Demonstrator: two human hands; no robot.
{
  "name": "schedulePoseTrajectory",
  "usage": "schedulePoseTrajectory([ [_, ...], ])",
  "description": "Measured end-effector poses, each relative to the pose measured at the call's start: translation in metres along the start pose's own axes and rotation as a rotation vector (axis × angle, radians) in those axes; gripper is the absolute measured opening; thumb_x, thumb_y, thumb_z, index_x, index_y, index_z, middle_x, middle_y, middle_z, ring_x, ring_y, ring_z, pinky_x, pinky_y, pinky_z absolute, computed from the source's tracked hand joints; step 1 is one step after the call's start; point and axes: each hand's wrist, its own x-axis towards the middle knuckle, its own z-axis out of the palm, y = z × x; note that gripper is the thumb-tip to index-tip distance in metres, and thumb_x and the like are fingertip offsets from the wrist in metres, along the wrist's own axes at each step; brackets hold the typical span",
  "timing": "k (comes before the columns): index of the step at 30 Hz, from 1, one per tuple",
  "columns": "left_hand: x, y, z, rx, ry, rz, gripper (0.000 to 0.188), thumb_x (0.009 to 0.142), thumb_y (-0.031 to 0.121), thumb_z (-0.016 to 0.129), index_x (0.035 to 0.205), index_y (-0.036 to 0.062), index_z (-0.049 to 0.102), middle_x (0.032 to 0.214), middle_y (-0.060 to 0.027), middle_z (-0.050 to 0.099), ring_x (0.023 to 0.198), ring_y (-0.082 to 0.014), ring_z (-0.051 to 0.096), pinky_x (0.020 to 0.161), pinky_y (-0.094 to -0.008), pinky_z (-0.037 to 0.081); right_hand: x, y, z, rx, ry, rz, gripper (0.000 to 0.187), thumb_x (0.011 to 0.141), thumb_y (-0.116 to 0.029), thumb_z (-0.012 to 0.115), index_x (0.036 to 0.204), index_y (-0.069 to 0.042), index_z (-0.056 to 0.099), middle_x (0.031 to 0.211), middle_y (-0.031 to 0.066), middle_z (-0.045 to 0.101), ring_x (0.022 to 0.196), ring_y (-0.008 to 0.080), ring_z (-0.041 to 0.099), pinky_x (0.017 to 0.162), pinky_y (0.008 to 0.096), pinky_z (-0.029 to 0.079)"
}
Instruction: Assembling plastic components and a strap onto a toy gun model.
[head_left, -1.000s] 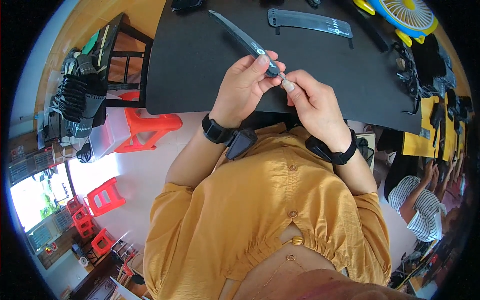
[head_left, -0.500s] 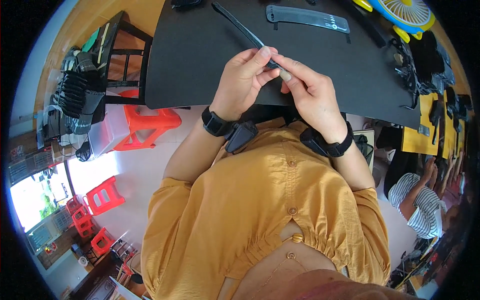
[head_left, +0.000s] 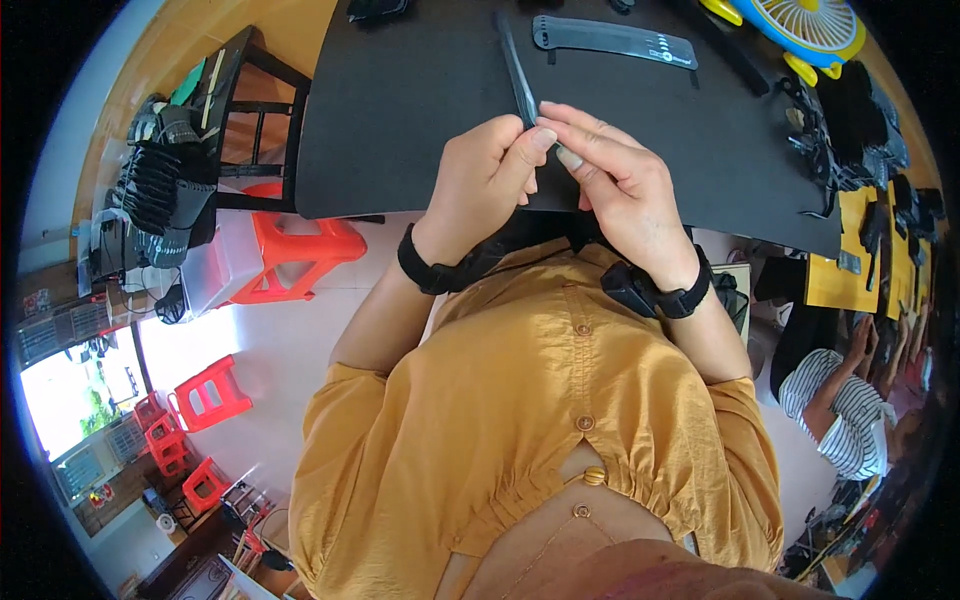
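A thin dark strip [head_left: 518, 75], seen nearly edge-on with a pale shiny side, stands up between my hands over the near part of the black table [head_left: 400, 120]. My left hand [head_left: 485, 170] is closed round its lower end, thumb on top. The fingertips of my right hand [head_left: 628, 185] pinch at the same end, where fingers hide most of it. Beyond them on the table lies a flat grey-black band [head_left: 612, 42] with a glossy face and small light markings.
A blue and yellow fan [head_left: 815, 25] stands at the far right. Black straps and parts [head_left: 825, 150] lie along the right edge. Left of the table are a dark rack [head_left: 255, 130], a clear bin [head_left: 220, 260] and red stools [head_left: 300, 250]. Another person in a striped shirt [head_left: 835, 410] sits right.
The strip has swung from leaning left to more upright. My left hand has turned and wrapped round its lower end; my right hand stays almost in place.
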Motion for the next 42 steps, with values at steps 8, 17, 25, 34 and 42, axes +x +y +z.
schedulePoseTrajectory([
  [8,-0.001,-0.014,-0.01,0.038,-0.04,0.313,0.034,0.103,0.019,0.05,0.073,0.0033,0.056,0.063,-0.0017,0.058,0.051,-0.0053,0.049,0.048,-0.0208,0.038,0.0,-0.003,-0.005,0.454,-0.141,0.256,0.029,0.096,-0.002,0.057,0.122,-0.009,0.068,0.113,0.0078,0.07,0.067,0.0091,0.06,0.059,0.0201,0.05],
  [17,-0.011,-0.003,-0.005,-0.251,0.007,0.165,0.034,0.099,0.013,0.052,0.066,0.0041,0.056,0.06,-0.0012,0.056,0.053,-0.0074,0.05,0.05,-0.0239,0.039,0.002,-0.011,0.003,0.488,-0.085,0.247,0.025,0.095,-0.007,0.061,0.119,-0.007,0.069,0.104,0.0052,0.068,0.064,0.0063,0.057,0.058,0.0193,0.048],
  [25,-0.015,-0.012,-0.002,-0.356,-0.08,0.267,0.035,0.101,0.014,0.044,0.068,0.0049,0.049,0.059,-0.0031,0.054,0.05,-0.0079,0.045,0.045,-0.0232,0.032,0.009,-0.001,0.018,0.37,0.057,-0.04,0.016,0.09,-0.01,0.069,0.104,-0.003,0.07,0.101,0.0055,0.068,0.093,0.0133,0.063,0.084,0.0273,0.05],
  [34,-0.036,-0.002,0.005,0.117,-0.04,0.352,0.032,0.088,0.012,0.064,0.062,0.0022,0.048,0.057,-0.012,0.043,0.047,-0.0271,0.045,0.047,-0.0385,0.034,0.042,0.0,-0.015,0.51,0.177,0.14,0.017,0.1,-0.02,0.058,0.102,-0.004,0.061,0.075,-0.0035,0.057,0.057,-0.001,0.046,0.05,0.0165,0.037],
  [42,-0.007,0.02,-0.005,-0.254,-0.084,-0.12,0.027,0.09,0.007,0.057,0.115,-0.0027,0.053,0.083,-0.0063,0.063,0.066,-0.0096,0.062,0.052,-0.0235,0.046,0.015,-0.018,0.003,0.383,-0.046,0.04,0.018,0.098,-0.017,0.06,0.11,-0.003,0.059,0.079,0.0034,0.062,0.07,0.0074,0.062,0.057,0.0233,0.049],
])
